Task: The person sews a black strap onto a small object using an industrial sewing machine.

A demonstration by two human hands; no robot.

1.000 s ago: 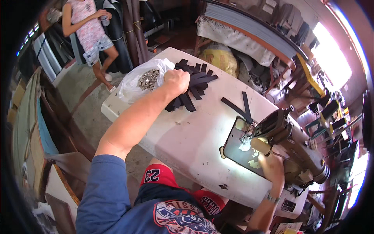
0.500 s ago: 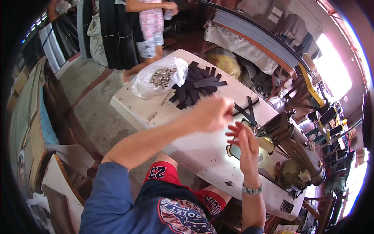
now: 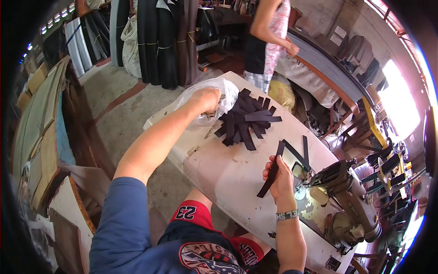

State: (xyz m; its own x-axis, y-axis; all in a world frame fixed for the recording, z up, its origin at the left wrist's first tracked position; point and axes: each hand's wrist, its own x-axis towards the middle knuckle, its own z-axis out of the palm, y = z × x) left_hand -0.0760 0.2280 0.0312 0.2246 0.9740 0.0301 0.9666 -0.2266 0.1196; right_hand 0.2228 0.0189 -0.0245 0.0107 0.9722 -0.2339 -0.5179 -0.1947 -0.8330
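Note:
At the table's far left, my left hand [image 3: 206, 100] reaches into a clear plastic bag [image 3: 226, 92] of small metal pieces [image 3: 208, 116]. Its fingers curl down among them; what they pinch, if anything, is hidden. Over the middle of the table my right hand [image 3: 281, 180] grips a black webbing strip [image 3: 271, 177] between thumb and fingers, the strip slanting past both sides of the grip. A heap of similar black strips [image 3: 248, 119] lies just right of the bag. Two more loose strips [image 3: 297, 154] lie beyond my right hand, beside the sewing machine [image 3: 344, 185].
The white table [image 3: 219, 171] carries the machine at its right end. Beyond the far edge a person [image 3: 269, 41] stands near a yellow sack [image 3: 282, 93]. Dark upright rolls [image 3: 157, 45] stand behind on the left, and a wooden frame [image 3: 43, 118] is at far left.
My left hand has moved from near my right hand to the bag. A black strip now shows clearly in my right hand. The other person has moved right, and the view has shifted.

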